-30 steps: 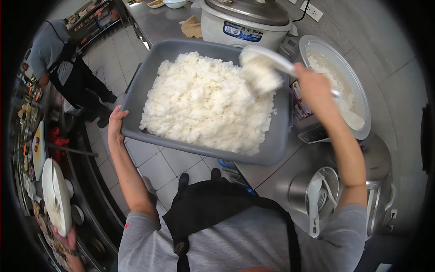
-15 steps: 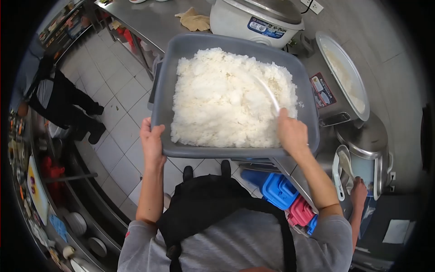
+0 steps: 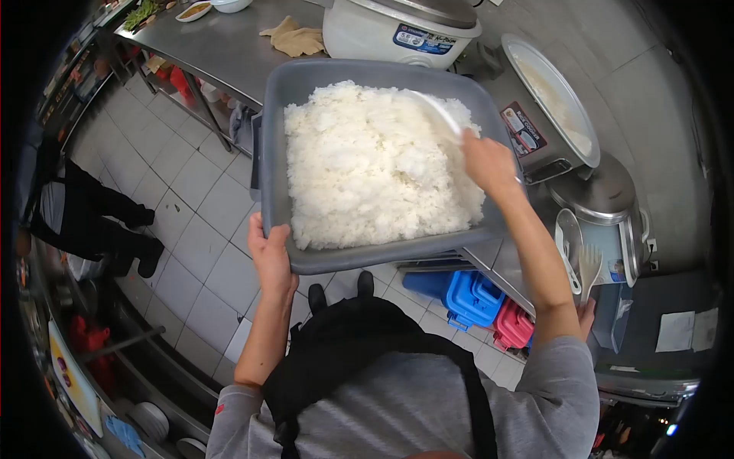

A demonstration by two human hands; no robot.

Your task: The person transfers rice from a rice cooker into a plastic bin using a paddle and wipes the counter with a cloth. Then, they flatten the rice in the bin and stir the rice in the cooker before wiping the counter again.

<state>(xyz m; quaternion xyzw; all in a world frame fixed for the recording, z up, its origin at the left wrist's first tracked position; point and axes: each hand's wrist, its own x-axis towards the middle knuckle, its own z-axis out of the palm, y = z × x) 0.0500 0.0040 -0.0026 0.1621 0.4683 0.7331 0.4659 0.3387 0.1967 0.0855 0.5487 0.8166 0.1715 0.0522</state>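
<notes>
A mound of white cooked rice [image 3: 367, 168] fills a grey plastic tub [image 3: 505, 103] in front of me. My left hand [image 3: 271, 249] grips the tub's near left corner, thumb over the rim. In my right hand [image 3: 489, 162] is the handle of a white rice paddle [image 3: 445, 115], smeared by motion. The paddle's blade lies against the rice toward the far right, and that hand is above the tub's right side. Loose grains cling to the tub wall.
Behind the tub stand a white rice cooker [image 3: 367, 38] and a brown cloth [image 3: 293, 37]. An open rice cooker [image 3: 550, 99] is at right. Another person's hand [image 3: 586, 317] is by a fork-shaped utensil [image 3: 589, 268]. A person in dark trousers [image 3: 99, 206] stands left. Blue bins [image 3: 470, 298] sit below.
My right hand has moved up with the paddle, toward the rice's far right. The view has shifted, and the tub sits slightly tilted. The other person's hand is lower beside the fork-shaped utensil.
</notes>
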